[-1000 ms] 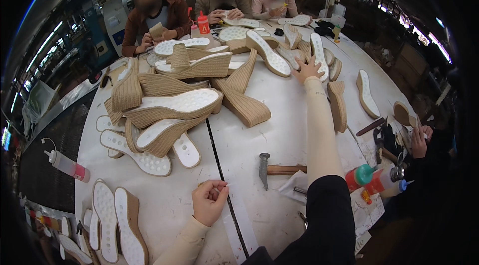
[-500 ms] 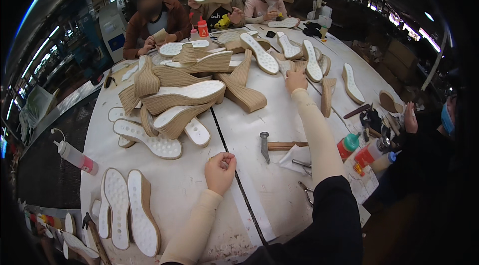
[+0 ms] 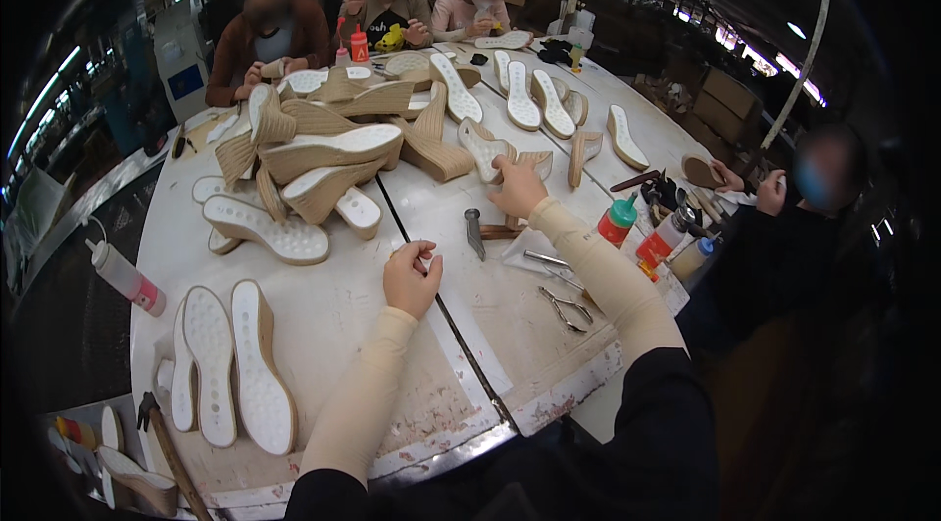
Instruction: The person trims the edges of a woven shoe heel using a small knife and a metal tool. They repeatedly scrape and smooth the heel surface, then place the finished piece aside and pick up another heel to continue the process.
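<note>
My right hand (image 3: 518, 190) grips a wedge shoe sole (image 3: 481, 145) with a white dimpled top and woven tan sides, near the middle of the table. Part of the sole is behind my fingers. My left hand (image 3: 412, 279) is loosely closed above the table near its dark seam, with nothing showing in it. A large heap of similar wedge soles (image 3: 333, 150) lies to the far left of my hands. Three soles (image 3: 263, 364) stand side by side left of my left forearm. Close to my right hand lies a hammer (image 3: 474, 233), its handle partly hidden by my arm.
Nippers (image 3: 566, 309) and metal tools lie beneath my right forearm's side. A green-capped bottle (image 3: 618, 219) and others stand at the right edge. A clear squeeze bottle (image 3: 125, 271) stands at the left. Co-workers sit across the table, and another person (image 3: 784, 227) is at the right.
My right hand has drawn back toward me, bringing a wedge sole with it. My left hand remains closed. The view has shifted, and the co-worker across no longer holds up a sole.
</note>
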### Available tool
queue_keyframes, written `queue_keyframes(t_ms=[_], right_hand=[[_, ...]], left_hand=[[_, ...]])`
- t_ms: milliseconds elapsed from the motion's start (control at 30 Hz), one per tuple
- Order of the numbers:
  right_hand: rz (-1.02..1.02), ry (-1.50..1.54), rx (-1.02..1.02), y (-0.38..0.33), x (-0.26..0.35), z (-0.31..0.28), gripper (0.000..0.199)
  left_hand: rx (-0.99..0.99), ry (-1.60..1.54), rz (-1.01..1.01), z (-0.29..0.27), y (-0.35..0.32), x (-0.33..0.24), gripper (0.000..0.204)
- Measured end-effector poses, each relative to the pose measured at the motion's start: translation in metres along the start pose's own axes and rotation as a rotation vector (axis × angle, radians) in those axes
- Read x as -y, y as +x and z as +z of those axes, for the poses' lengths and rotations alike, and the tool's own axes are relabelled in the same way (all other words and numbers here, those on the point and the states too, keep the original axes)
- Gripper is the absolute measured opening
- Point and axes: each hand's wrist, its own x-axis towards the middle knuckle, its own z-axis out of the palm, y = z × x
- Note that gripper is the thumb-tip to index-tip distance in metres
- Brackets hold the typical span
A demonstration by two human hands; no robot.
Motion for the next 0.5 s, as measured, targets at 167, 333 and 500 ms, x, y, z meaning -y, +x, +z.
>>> queue_keyframes(t_ms=[167,333,500], right_hand=[[0.112,0.029,-0.226,0.003,-0.012,0.010,0.038],[-0.242,0.398,-0.432,-0.033,-0.005,-0.056,0.033],[-0.280,0.949,-0.079,-0.101,0.075,-0.122,0.042]], left_hand=[[0.000,-0.072,-0.093,-0.001,0.000,0.002,0.019],[0.027,0.020,0.018,0.001,-0.003,-0.005,0.018],[0.062,0.097,0.119,0.014,-0.016,-0.013,0.019]])
